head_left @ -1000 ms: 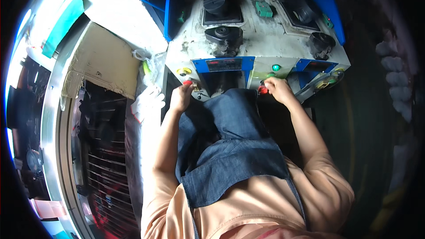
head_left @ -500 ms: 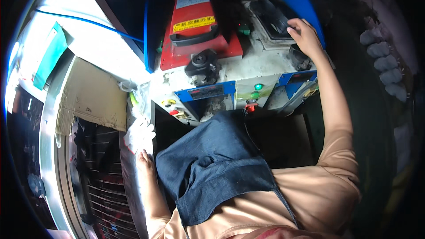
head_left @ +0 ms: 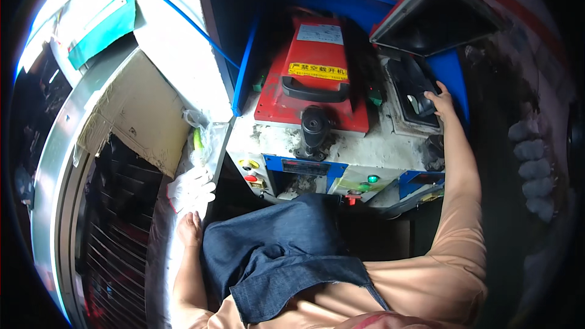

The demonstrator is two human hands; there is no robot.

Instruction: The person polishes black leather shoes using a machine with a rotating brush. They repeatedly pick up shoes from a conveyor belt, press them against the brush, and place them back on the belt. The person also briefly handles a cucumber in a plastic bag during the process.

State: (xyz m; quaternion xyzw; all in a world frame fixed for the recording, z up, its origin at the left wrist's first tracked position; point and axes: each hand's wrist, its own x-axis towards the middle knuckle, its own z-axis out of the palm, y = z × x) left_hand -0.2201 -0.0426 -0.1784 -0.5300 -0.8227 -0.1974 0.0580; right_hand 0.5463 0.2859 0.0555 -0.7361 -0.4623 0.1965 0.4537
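My right hand (head_left: 443, 102) reaches to the machine's right station. Its thumb and fingers are apart at the right edge of a black, hollow moulded piece (head_left: 414, 88), which lies in a shallow recess. The hand seems to touch that piece without gripping it. Above it stands a raised lid (head_left: 436, 15) with a dark underside. My left hand (head_left: 190, 229) rests with fingers stretched out on the pale ledge at my left. Its fingertips are beside a white knit glove (head_left: 192, 189), close to or touching its lower end.
A red closed cover (head_left: 317, 76) with a black handle (head_left: 315, 89) fills the machine's left station. A black knob (head_left: 315, 123) stands before it. Buttons and a lit green lamp (head_left: 372, 178) line the front. Cardboard (head_left: 143, 109) and a wire rack (head_left: 116, 237) are at left.
The view has shifted, so more of the machine and the raised lid shows. My right hand stays by the black piece, its fingers now nearer the right edge. My left hand remains by the glove.
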